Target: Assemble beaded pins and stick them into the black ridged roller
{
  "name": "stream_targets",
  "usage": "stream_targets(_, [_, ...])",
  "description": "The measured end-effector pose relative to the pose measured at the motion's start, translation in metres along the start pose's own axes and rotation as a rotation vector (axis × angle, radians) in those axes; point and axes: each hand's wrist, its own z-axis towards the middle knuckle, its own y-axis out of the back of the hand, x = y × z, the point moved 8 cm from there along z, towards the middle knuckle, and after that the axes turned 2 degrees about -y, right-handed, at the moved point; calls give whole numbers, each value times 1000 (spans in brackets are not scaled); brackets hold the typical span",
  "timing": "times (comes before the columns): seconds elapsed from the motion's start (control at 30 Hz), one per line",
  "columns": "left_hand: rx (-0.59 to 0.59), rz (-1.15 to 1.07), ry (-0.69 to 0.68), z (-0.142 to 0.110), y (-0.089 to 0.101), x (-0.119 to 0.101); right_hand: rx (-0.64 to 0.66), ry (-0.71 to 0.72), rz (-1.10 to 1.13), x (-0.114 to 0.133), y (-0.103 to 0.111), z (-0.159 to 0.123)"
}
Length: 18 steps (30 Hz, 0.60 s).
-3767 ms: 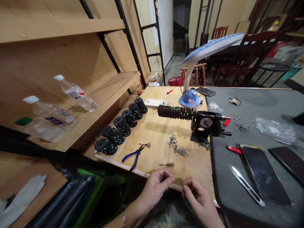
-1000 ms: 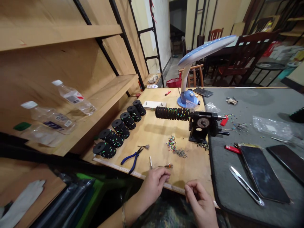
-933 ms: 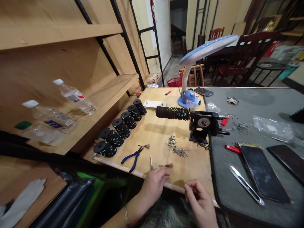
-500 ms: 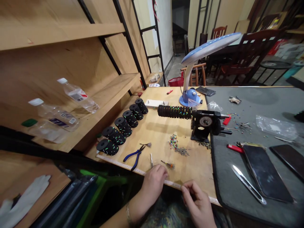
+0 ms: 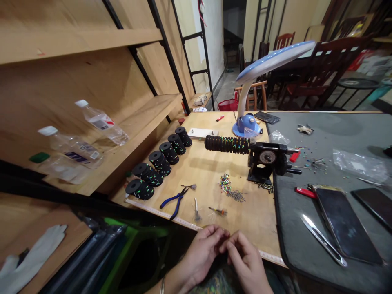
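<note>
My left hand (image 5: pixel 204 250) and my right hand (image 5: pixel 243 258) meet fingertip to fingertip at the table's front edge. Both are closed in a pinch, and whatever lies between the fingers is too small to make out. Just beyond them lie a small bundle of fine wires with an orange band (image 5: pixel 218 211) and another with a white sleeve (image 5: pixel 197 210). Blue-handled pliers (image 5: pixel 174 203) rest to the left, jaws apart. Farther back are a pile of coloured beads (image 5: pixel 226 183) and a heap of small grey metal pieces (image 5: pixel 236 195).
A black hand-cranked device (image 5: pixel 263 161) holds a wrapped horizontal rod (image 5: pixel 227 144). Several black spools (image 5: pixel 159 163) line the left edge. A blue desk lamp (image 5: pixel 246 124) stands behind. On the grey mat lie tweezers (image 5: pixel 324 240) and a phone (image 5: pixel 346 224). Bottles (image 5: pixel 102 122) stand on the shelf.
My left hand has moved right and toward me, off the tabletop, turning to meet my right hand. My right hand has shifted slightly left. The white-sleeved bundle is now uncovered.
</note>
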Motion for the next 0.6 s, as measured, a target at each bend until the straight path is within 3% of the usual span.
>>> stream_targets(0.6, [4, -35, 31, -2, -3, -1, -6, -27, -35, 0, -4, 5])
